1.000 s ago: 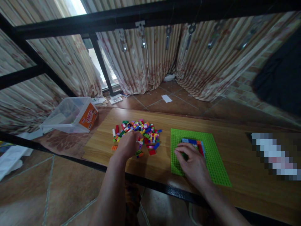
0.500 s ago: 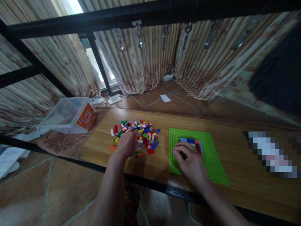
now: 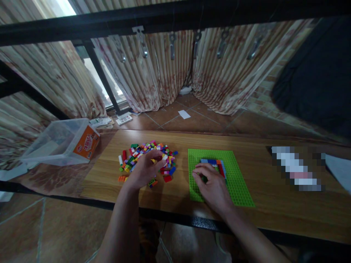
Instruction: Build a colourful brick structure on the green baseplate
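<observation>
My left hand (image 3: 145, 170) is over a pile of small colourful toy building bricks (image 3: 142, 148). Its thumb and index finger are curved and apart, with bricks visible between and beyond the fingertips. My right hand (image 3: 212, 184) rests over a green studded baseplate (image 3: 238, 182), fingers curled and the thumb meeting the index finger. Whatever is in that pinch is hidden. Just beyond the right hand, a row of blue, orange and red bricks (image 3: 212, 161) is fixed on the baseplate, turning a corner towards me; the hand covers part of it.
A clear plastic box (image 3: 55, 146) with an orange label stands left of the wooden table (image 3: 101, 175). Loose bricks, among them a red one (image 3: 167, 178), lie at the pile's near edge. A blurred-out item (image 3: 296, 168) is at the right. A black bar (image 3: 164, 18) with hooks crosses above.
My left hand has lifted slightly from the pile, and its thumb and index finger show more clearly. My right hand stays over the baseplate. The whole view has shifted a little to the right.
</observation>
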Available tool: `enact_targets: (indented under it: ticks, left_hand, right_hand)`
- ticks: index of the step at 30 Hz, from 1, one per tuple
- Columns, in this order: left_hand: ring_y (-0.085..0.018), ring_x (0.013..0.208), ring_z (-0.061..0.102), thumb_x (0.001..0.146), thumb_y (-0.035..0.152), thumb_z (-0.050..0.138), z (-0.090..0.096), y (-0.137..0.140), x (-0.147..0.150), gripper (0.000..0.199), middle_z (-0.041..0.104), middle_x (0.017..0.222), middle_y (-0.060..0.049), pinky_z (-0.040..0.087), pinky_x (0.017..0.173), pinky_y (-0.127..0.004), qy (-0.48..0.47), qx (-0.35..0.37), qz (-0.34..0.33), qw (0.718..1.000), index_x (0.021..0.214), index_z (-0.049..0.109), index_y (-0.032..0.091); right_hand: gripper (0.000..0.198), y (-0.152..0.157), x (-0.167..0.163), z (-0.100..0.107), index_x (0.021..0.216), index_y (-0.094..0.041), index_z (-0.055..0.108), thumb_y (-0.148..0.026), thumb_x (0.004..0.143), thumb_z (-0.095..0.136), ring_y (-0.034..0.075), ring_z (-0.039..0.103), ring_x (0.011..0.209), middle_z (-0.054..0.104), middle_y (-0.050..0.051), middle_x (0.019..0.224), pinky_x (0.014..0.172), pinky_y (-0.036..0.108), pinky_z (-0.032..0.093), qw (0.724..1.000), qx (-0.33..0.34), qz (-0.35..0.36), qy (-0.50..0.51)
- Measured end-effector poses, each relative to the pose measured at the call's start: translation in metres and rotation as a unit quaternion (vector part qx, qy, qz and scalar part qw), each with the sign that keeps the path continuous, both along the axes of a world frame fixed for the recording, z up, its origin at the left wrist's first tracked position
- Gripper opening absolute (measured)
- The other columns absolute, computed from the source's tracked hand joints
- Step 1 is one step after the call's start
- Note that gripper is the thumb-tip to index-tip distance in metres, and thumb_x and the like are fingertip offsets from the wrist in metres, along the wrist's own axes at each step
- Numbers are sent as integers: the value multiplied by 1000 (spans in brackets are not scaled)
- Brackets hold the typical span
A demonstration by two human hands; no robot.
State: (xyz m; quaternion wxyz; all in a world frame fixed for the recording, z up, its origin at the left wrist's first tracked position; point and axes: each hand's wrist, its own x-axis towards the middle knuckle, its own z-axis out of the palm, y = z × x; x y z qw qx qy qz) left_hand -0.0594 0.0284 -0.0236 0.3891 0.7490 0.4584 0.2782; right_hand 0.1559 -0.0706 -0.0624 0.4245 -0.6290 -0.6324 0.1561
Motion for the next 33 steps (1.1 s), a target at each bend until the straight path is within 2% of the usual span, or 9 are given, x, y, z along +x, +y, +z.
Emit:
enact_targets:
  ticks: [3, 7, 10, 14, 17, 23, 29, 33]
  left_hand:
    - [-13, 70, 55, 79, 34, 60, -2, -2, 10, 21, 62, 75, -1, 44, 63, -22, -26, -44, -27, 998, 80, 63, 14]
    - [-13, 66, 53, 78, 36, 62, -3, -5, 21, 24, 61, 71, -1, 41, 59, -22, -38, -94, -24, 995, 81, 65, 13]
    - [-12, 64, 53, 77, 37, 65, -3, -8, 29, 24, 60, 71, 0, 40, 58, -22, -86, -142, -29, 986, 82, 65, 14]
    - [-12, 70, 57, 74, 36, 70, -6, -13, 42, 27, 65, 81, -2, 43, 63, -22, -173, -235, -46, 955, 89, 66, 15]
    - [-12, 71, 58, 71, 36, 73, -8, -16, 49, 29, 66, 82, -2, 44, 65, -22, -208, -282, -46, 935, 90, 67, 15]
    - [-12, 71, 59, 70, 39, 72, -6, -18, 50, 29, 66, 79, -2, 48, 66, -24, -214, -315, -23, 924, 85, 68, 15]
    - [-13, 68, 59, 70, 34, 69, -6, -19, 48, 24, 63, 74, -2, 51, 61, -24, -223, -315, 17, 922, 83, 66, 14]
    - [-11, 66, 57, 71, 39, 70, -9, -19, 51, 27, 61, 73, -1, 49, 61, -24, -221, -306, 14, 926, 81, 64, 14]
  right_hand:
    - [14, 2, -3, 1, 81, -21, 66, -22, 88, 53, 18, 63, 88, 66, 6, 94, 81, 32, 49, 1000, 3, 9, 14]
    - [13, 7, -12, 0, 84, -21, 66, -21, 88, 53, 17, 62, 80, 66, 5, 89, 75, 30, 49, 999, -6, 28, 28]
    - [12, 11, -20, 0, 95, -21, 66, -23, 86, 57, 17, 62, 78, 68, 4, 91, 74, 30, 49, 998, -21, 34, 44]
    - [40, 15, -27, 4, 119, -22, 58, -28, 81, 66, 17, 63, 80, 69, 4, 98, 74, 31, 50, 992, -38, 32, 113]
    - [44, 16, -28, 4, 122, -22, 57, -27, 80, 67, 17, 63, 81, 69, 4, 97, 73, 31, 51, 990, -36, 23, 132]
    - [35, 16, -24, 0, 116, -22, 62, -24, 81, 65, 17, 64, 85, 70, 5, 100, 77, 31, 51, 990, -20, 35, 133]
    - [32, 16, -25, 2, 116, -22, 61, -28, 84, 61, 19, 68, 88, 72, 6, 103, 80, 34, 54, 979, -34, 52, 197]
    - [33, 16, -26, -1, 119, -22, 59, -28, 86, 57, 20, 67, 98, 71, 6, 109, 85, 35, 54, 969, -46, 69, 233]
